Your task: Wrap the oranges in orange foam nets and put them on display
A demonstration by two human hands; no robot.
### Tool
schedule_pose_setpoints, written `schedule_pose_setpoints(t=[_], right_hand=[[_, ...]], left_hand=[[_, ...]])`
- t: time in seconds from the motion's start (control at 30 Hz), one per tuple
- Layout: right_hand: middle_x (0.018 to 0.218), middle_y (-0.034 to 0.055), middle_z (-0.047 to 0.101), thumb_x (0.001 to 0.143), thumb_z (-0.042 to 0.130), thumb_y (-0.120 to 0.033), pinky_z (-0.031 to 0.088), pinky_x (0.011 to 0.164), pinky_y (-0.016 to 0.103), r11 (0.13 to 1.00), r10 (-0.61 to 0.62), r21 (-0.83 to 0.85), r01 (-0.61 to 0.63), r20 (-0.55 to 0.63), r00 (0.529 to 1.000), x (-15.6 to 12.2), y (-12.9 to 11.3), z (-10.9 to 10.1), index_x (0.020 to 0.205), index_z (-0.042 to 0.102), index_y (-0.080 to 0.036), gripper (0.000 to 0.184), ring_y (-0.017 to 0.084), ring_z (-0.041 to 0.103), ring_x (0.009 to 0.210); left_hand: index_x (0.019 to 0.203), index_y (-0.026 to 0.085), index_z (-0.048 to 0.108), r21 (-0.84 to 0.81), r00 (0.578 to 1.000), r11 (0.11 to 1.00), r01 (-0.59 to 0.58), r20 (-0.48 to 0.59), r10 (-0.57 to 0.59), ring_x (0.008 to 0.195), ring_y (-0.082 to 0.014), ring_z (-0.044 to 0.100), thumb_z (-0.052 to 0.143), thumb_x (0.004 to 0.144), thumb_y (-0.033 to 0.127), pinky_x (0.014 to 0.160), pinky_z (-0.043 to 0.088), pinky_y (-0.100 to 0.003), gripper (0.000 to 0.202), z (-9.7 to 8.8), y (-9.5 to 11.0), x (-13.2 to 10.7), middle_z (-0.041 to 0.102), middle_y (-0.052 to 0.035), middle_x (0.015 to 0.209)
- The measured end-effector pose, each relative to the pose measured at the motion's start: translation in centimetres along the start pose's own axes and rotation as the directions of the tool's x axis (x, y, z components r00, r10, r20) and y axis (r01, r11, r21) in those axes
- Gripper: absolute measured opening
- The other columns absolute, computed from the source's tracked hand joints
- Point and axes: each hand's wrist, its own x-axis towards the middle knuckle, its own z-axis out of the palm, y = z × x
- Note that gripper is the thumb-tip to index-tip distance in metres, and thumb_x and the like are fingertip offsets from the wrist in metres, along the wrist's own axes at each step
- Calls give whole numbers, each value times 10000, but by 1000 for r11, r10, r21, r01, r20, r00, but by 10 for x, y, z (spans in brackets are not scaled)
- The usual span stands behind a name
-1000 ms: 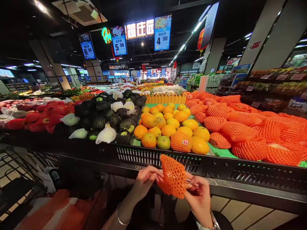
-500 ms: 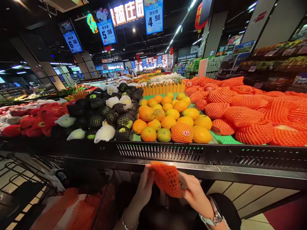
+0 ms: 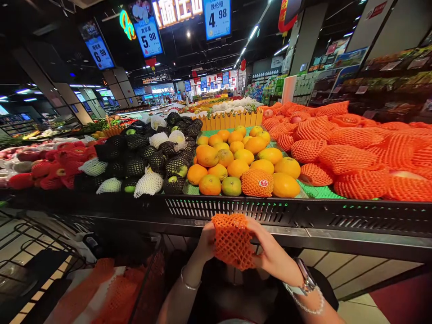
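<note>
Both my hands hold an orange foam net sleeve [image 3: 232, 238] in front of the fruit stand's black front rail [image 3: 303, 215]. My left hand [image 3: 204, 245] grips its left side, my right hand [image 3: 270, 254] wraps its right side, fingers closed on it. Just beyond the rail lie loose oranges [image 3: 243, 162], one of them wearing an orange net [image 3: 257, 182] with a sticker.
Fruit in black and white nets [image 3: 148, 157] fills the left section, red-netted fruit [image 3: 50, 166] farther left, large orange-netted fruit [image 3: 347, 153] on the right. A shopping cart [image 3: 40, 261] with orange nets [image 3: 114, 292] inside stands at lower left. Price signs [image 3: 218, 18] hang overhead.
The camera view tilted down slightly. My hands lifted the net sleeve a little and closed more tightly round it, my right hand now wrapping its side instead of pinching the edge.
</note>
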Motion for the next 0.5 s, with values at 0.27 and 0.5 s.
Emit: schedule_pose_setpoints(t=[0.27,0.5], right_hand=[[897,21,729,934,567,-197,562,767,258,989,145,34,-141,-204,968,49,-2,-11,959,695,-209,132,152,694,821],[1360,171,488,812,717,-233,398,1094,430,950,180,-238,-203,-117,977,191,30,-4,1351,479,-115,601,280,469,1288]], left_hand=[[1086,218,698,-438,803,898,-44,-550,-229,981,-231,690,653,828,476,816,596,-340,368,-5,-31,25,714,-77,1118],[1220,229,662,-574,841,807,-139,-499,-209,1200,-267,603,661,844,368,959,537,-425,401,-10,10,60,591,-103,1360]])
